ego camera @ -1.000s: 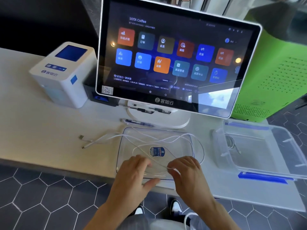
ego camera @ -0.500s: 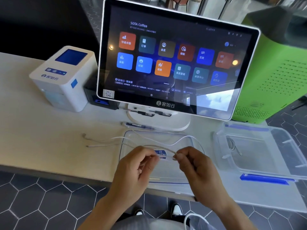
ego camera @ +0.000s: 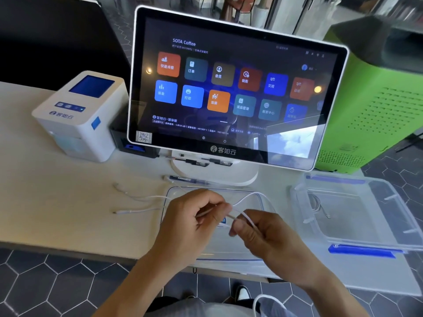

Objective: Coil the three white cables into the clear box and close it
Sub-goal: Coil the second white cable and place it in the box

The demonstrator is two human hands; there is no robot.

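Note:
My left hand and my right hand both pinch a thin white cable just above a flat clear lid with a blue rim line, near the table's front edge. The cable loops back over the lid. Two white cable ends trail left onto the table, their plugs lying apart. The clear box with blue latches stands open to the right, with a thin coiled cable inside at its left end. A further white loop shows by my lap.
A large touchscreen terminal on a white stand rises right behind the lid. A pen lies at its foot. A white label printer sits at the back left. A green cabinet stands behind the box.
Both hands have lifted off the lid and now hold the cable up between their fingertips. The loose ends at the left have been drawn slightly.

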